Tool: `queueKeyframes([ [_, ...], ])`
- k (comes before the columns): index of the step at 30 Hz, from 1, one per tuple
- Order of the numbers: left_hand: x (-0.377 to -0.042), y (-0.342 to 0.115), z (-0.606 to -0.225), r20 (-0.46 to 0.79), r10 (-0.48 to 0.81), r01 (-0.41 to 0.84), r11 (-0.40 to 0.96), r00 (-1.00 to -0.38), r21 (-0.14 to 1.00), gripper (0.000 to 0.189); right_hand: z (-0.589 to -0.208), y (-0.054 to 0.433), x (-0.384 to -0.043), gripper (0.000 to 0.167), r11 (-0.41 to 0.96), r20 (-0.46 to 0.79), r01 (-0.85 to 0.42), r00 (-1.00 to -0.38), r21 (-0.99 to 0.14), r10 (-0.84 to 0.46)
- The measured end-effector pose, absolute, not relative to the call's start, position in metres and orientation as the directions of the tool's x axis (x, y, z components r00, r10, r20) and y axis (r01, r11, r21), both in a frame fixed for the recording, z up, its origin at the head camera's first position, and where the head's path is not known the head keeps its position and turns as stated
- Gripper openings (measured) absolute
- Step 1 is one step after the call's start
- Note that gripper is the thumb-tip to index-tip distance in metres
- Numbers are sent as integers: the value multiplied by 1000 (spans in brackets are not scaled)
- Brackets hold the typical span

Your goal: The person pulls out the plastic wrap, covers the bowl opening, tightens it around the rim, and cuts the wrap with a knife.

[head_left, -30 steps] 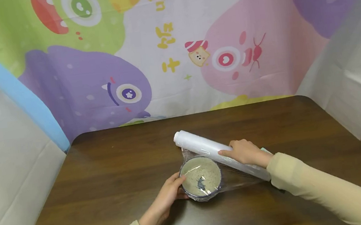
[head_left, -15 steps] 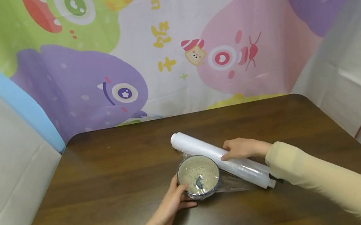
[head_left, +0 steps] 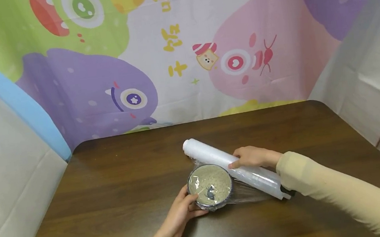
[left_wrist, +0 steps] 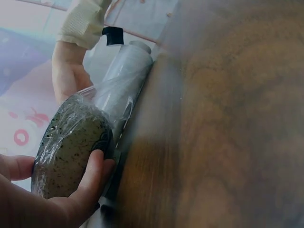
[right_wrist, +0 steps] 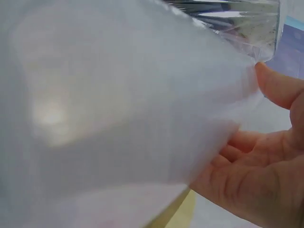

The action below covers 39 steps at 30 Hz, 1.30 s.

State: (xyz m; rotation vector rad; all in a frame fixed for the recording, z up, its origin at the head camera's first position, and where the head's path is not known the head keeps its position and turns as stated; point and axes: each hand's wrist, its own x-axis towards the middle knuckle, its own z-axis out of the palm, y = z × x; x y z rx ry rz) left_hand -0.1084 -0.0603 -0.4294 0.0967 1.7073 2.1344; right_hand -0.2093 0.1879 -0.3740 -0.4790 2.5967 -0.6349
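Observation:
A speckled grey-green bowl [head_left: 214, 179] with a dark rim and a dark blue mark inside stands on the table, clear cling film stretched over its mouth. My left hand [head_left: 175, 214] holds it from the left, thumb at the rim and fingers low on the side. In the left wrist view, the film looks creased across the bowl [left_wrist: 66, 147]. Behind and right of it lies a white cling film roll [head_left: 205, 153], slanting. From above, my right hand [head_left: 253, 156] grips the roll's middle. Loose film [head_left: 248, 194] spans from roll to bowl. The roll [right_wrist: 118, 95] fills much of the right wrist view.
The dark brown wooden table [head_left: 114, 188] has rounded far corners. A cartoon-printed cloth [head_left: 187, 91] hangs behind it, with pale sheets [head_left: 12, 183] at the sides. Near the right cuff, a black piece [head_left: 288, 191] shows at the roll's end.
My right hand has turned on the roll, and the roll's right end now shows past the sleeve. A pale green thing behind that sleeve is now out of sight. The bowl stays nearly in place.

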Motion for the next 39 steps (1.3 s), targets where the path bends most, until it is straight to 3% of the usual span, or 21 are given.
queueKeyframes([
  [11,-116,-64,-427,-190,356,-249,-126,-915,960,53,-377,202,-198,46,819,-325,-40,-906,-572,-272],
  [20,-126,-66,-423,-205,303,-227,-40,-931,973,47,-381,211,-190,57,837,-367,4,-899,-547,-236],
  [31,-151,-79,-425,-199,162,-189,72,-966,979,44,-390,201,-175,53,750,-425,141,-883,-646,-199],
  [39,-166,-86,-424,-188,130,-178,86,-974,980,39,-396,197,-172,52,700,-392,183,-908,-690,-149],
])
